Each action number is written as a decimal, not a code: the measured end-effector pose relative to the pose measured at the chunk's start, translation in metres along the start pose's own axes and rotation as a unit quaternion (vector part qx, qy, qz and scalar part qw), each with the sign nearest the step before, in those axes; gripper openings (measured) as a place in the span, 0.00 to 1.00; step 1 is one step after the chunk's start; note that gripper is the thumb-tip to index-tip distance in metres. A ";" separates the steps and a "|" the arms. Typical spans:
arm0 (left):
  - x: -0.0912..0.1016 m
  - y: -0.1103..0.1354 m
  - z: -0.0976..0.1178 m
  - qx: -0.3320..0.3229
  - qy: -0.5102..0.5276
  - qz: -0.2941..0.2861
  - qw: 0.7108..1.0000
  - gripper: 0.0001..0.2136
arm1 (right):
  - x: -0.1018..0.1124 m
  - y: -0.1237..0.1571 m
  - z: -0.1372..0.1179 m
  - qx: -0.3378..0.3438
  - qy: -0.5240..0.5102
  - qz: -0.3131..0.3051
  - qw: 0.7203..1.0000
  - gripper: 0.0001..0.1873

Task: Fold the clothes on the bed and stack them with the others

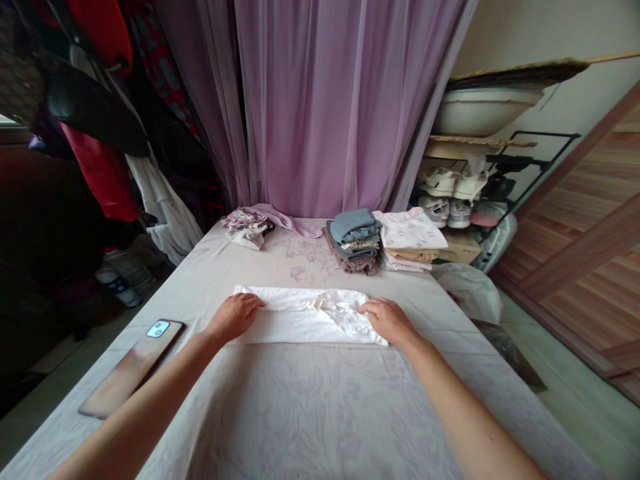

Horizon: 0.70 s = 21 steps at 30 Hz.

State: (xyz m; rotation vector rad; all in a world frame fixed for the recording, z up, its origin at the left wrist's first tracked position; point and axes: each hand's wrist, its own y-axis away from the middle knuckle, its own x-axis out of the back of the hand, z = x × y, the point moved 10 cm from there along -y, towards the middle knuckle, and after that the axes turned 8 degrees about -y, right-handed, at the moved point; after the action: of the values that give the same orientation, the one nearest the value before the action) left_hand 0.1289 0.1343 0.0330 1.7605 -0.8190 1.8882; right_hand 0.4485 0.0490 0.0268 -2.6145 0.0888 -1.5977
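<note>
A white garment point(295, 327), folded into a long flat strip, lies crosswise on the patterned bed sheet point(320, 407). Ruffled trim bunches up on its right half. At its left end, my left hand point(235, 317) has its fingers curled over the cloth, with the thumb hidden. My right hand point(389, 320) pinches the opposite end beside the ruffles. Beyond the garment stand two stacks of folded clothes: one topped by a blue-grey piece point(354, 227), the other by a white and pink piece point(413, 228).
A phone point(133, 367) lies face down by my left forearm. Crumpled patterned clothes point(247, 227) sit at the far left corner. Purple curtains point(320, 107) hang behind the bed. To the right are a shoe rack point(453, 187) and a plastic bag point(473, 287); hanging bags and clothes point(100, 153) crowd the left.
</note>
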 end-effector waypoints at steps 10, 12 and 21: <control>-0.026 -0.055 0.091 -0.032 0.083 -0.011 0.996 0.22 | 0.004 -0.016 -0.016 -0.052 -0.014 0.025 0.998 0.13; -0.035 -0.062 0.106 -0.039 0.101 -0.015 0.994 0.22 | -0.005 -0.014 -0.016 -0.044 0.005 -0.020 0.999 0.17; -0.034 -0.062 0.118 -0.062 0.165 -0.025 0.984 0.19 | 0.030 -0.019 0.057 -0.219 0.008 0.058 0.974 0.16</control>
State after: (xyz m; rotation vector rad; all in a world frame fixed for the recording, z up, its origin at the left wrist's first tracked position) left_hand 0.2605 0.1033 0.0097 1.3332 -0.7407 1.9764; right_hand 0.5135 0.0675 0.0295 -2.8366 0.6528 -1.7216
